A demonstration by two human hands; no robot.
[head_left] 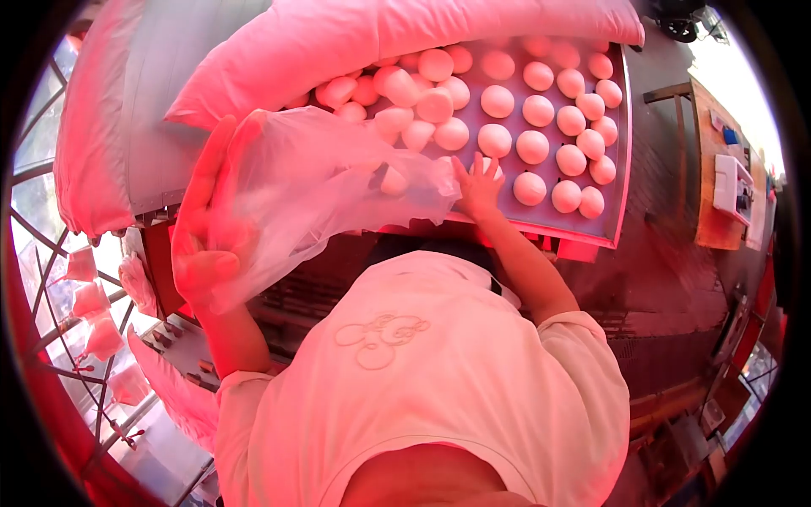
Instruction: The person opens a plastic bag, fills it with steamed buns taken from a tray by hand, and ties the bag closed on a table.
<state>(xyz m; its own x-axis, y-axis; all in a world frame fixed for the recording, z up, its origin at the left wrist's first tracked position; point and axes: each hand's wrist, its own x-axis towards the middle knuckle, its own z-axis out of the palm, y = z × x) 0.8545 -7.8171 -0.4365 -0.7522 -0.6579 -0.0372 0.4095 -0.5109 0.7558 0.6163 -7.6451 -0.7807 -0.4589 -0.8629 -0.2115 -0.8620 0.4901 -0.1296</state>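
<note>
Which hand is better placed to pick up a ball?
Probably the right: the right hand is already at the balls, over one, while the left hand is farther off, occupied with the bag.

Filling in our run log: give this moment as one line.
left hand: open, at clear plastic bag | right hand: at white bun | tray: more buns

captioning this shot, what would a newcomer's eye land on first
Likely the see-through bag at centre-left, stretched from the left hand toward the right hand. Next, the white balls on the tray beyond, heaped at left and in rows at right. A puffy pink cushion lies across the tray's far side.
</note>
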